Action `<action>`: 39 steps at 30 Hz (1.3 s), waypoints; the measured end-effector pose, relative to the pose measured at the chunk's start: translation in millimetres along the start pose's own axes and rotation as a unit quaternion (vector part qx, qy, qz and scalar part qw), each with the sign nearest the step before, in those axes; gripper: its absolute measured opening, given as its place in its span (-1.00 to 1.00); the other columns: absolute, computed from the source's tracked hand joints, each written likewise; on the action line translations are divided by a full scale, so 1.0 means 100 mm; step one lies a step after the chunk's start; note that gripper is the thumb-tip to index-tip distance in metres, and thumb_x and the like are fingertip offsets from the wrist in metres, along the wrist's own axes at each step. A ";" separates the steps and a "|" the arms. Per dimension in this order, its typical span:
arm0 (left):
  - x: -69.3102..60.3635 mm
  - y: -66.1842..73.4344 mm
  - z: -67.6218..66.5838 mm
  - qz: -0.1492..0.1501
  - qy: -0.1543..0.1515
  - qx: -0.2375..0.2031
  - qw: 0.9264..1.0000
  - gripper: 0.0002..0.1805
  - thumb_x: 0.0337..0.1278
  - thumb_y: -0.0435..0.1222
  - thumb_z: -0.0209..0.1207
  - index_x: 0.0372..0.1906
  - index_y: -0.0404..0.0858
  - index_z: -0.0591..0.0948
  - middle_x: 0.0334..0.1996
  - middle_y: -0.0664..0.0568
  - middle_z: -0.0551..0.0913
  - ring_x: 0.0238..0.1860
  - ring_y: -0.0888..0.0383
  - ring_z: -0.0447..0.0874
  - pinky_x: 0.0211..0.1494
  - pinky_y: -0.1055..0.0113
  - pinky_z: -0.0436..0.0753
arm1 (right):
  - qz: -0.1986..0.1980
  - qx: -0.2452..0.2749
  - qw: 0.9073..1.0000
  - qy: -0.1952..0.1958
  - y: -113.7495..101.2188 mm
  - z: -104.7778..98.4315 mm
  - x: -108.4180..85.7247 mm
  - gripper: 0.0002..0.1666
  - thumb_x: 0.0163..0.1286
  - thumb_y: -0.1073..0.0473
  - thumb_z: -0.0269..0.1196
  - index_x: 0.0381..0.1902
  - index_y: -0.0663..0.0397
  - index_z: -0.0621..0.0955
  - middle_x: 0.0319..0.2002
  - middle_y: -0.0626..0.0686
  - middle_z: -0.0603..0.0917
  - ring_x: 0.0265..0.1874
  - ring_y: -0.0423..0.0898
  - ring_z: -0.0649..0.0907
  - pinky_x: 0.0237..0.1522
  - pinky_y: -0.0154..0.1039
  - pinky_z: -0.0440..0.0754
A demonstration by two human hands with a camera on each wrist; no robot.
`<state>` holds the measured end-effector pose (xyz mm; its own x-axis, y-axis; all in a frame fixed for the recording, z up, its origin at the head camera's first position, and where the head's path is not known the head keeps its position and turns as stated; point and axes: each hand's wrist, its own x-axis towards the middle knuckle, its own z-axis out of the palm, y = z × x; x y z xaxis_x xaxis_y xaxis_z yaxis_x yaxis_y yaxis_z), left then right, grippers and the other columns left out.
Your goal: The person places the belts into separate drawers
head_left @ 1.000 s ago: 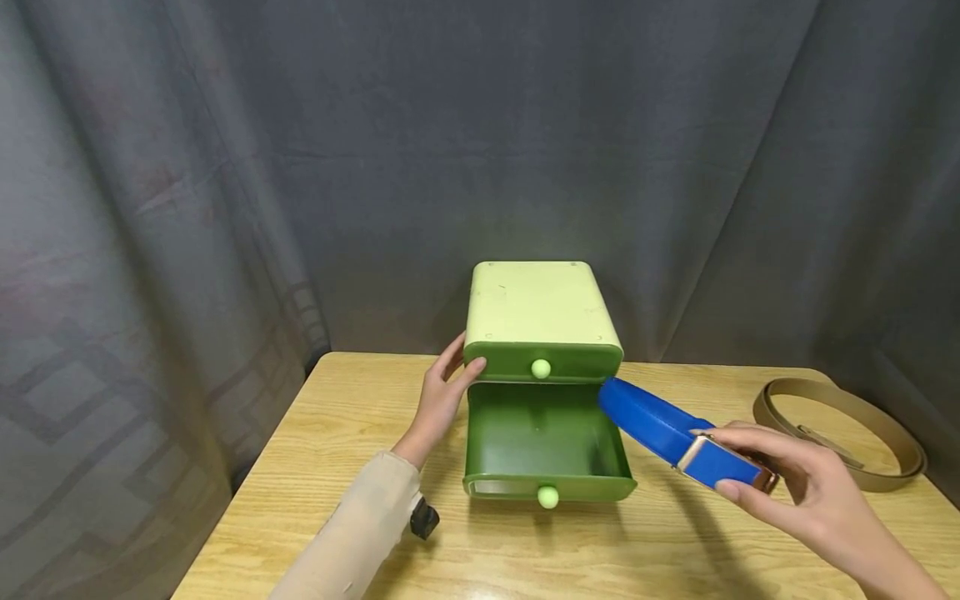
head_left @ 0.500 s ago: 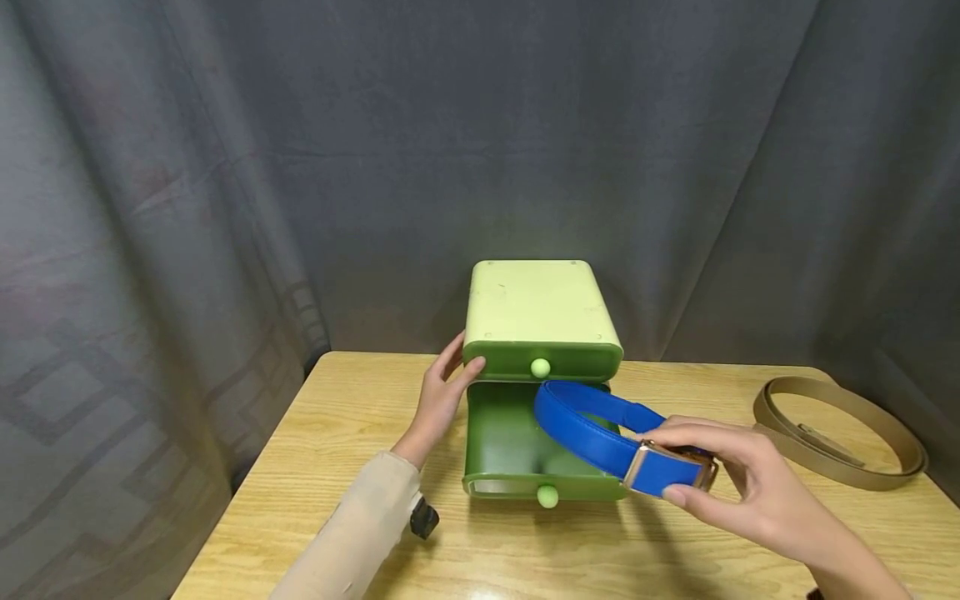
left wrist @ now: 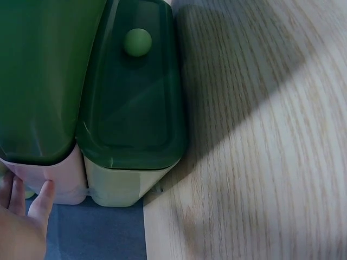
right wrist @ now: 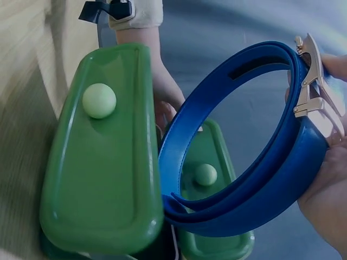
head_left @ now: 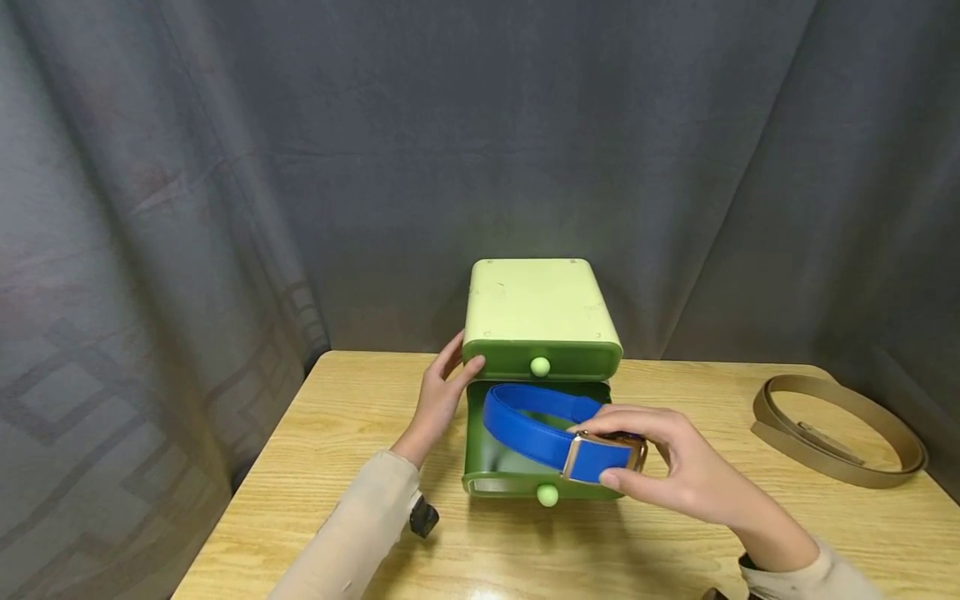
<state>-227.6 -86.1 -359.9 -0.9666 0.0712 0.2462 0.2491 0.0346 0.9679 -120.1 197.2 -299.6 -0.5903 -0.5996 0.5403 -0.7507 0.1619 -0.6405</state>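
Observation:
My right hand (head_left: 667, 467) pinches a coiled blue belt (head_left: 525, 437) by its gold-edged buckle (head_left: 600, 458), thumb in front and fingers behind. The belt's loop hangs over the pulled-out lower drawer (head_left: 487, 483) of a small two-drawer box (head_left: 540, 300) with a pale green top and round knobs. In the right wrist view the belt (right wrist: 238, 219) lies wound in several layers beside the drawer front (right wrist: 108, 173). My left hand (head_left: 438, 404) rests against the left side of the upper drawer section, thumb at its front corner. Its fingers (left wrist: 40, 208) look fairly straight there.
A tan belt (head_left: 832, 475) lies coiled on the right of the wooden table (head_left: 337, 425). Behind the table hangs a grey curtain (head_left: 480, 167). The upper drawer (head_left: 502, 360) is closed above the extended lower one.
My right hand has carried the blue belt leftward, from beside the box to over the lower drawer. My left hand and the tan belt have stayed in place.

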 end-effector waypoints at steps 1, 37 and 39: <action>0.00 0.00 0.00 0.000 0.000 -0.001 1.000 -0.34 0.35 -0.24 0.21 0.48 -0.22 0.31 0.38 -0.12 0.41 0.39 -0.07 0.31 0.35 0.05 0.42 | -0.003 0.006 1.000 -0.003 0.02 0.01 0.02 -0.43 0.13 0.51 0.36 0.11 0.04 0.65 -0.05 -0.04 0.70 -0.18 -0.13 0.62 -0.26 -0.30 0.62; 0.02 -0.03 -0.02 -0.009 0.004 -0.020 1.000 -0.34 0.32 -0.25 0.24 0.47 -0.20 0.34 0.37 -0.10 0.42 0.38 -0.04 0.33 0.29 0.09 0.49 | 0.082 -0.028 0.991 -0.097 0.67 0.22 0.23 -0.61 0.33 0.18 0.37 0.11 0.10 0.66 -0.15 -0.08 0.69 -0.31 -0.21 0.57 -0.32 -0.28 0.62; 0.02 -0.03 -0.02 -0.009 0.005 -0.017 1.000 -0.34 0.32 -0.25 0.24 0.47 -0.20 0.33 0.37 -0.10 0.42 0.38 -0.05 0.33 0.31 0.08 0.47 | 0.091 -0.030 0.990 -0.105 0.70 0.22 0.24 -0.61 0.33 0.17 0.38 0.10 0.09 0.67 -0.13 -0.06 0.70 -0.30 -0.22 0.59 -0.30 -0.28 0.63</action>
<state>-230.0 -88.2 -361.9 -0.9713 0.0609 0.2298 0.2304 0.0018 0.9731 -180.9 176.9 -343.5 -0.6475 -0.7053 0.2886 -0.6576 0.3257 -0.6794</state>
